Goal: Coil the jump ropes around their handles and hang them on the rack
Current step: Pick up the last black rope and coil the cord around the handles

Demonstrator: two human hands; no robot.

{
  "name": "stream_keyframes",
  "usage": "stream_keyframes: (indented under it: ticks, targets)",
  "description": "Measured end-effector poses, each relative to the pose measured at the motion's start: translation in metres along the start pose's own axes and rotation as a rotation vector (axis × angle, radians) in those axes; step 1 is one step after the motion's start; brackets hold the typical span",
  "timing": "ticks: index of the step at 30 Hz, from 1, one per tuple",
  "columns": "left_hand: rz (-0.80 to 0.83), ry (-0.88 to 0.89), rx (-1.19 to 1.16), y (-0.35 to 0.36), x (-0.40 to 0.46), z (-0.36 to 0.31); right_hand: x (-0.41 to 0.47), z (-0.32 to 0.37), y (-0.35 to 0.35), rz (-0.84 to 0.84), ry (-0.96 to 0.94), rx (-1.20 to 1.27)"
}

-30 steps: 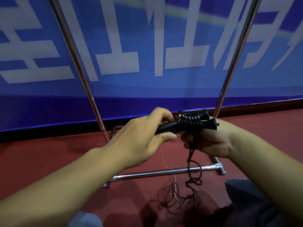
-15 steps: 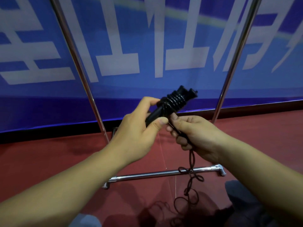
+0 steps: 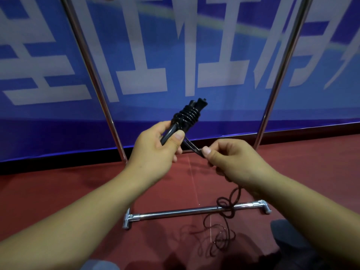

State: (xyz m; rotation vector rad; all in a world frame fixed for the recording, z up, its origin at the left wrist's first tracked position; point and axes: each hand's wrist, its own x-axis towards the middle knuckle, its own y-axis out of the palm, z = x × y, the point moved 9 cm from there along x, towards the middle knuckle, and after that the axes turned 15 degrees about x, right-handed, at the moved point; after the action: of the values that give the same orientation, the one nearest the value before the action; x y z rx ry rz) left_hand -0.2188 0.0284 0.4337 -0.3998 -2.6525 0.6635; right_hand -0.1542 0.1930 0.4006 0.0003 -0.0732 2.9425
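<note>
- Above the red floor (image 3: 58,191), the left hand (image 3: 153,151) gripped the black handles (image 3: 187,117), tilted upward, several rope turns coiled round them.
- Right hand (image 3: 231,158) pinched the taut rope (image 3: 191,147); slack lay looped over the rack (image 3: 181,212) base bar.

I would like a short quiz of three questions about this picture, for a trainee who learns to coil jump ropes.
1. True or false: the left hand holds the handles.
2. What does the right hand pinch? A) the rope B) a rack pole C) nothing
3. Fill in: the loose rope lies in loops on the ____ floor.

Key: 1 true; 2 A; 3 red
</note>
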Motion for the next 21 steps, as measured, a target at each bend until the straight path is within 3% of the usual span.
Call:
stream_keyframes:
  ticks: [7,18,21]
  targets:
    - [0.040,0.071,0.166,-0.003,0.001,0.001,-0.003,0.020,0.006,0.045,-0.184,-0.283]
    - [0.045,0.079,0.409,0.001,-0.002,-0.005,0.010,0.019,-0.034,-0.167,-0.161,-0.229]
    - [0.073,0.113,0.376,0.003,-0.002,-0.009,0.013,0.018,-0.037,-0.187,-0.147,-0.234]
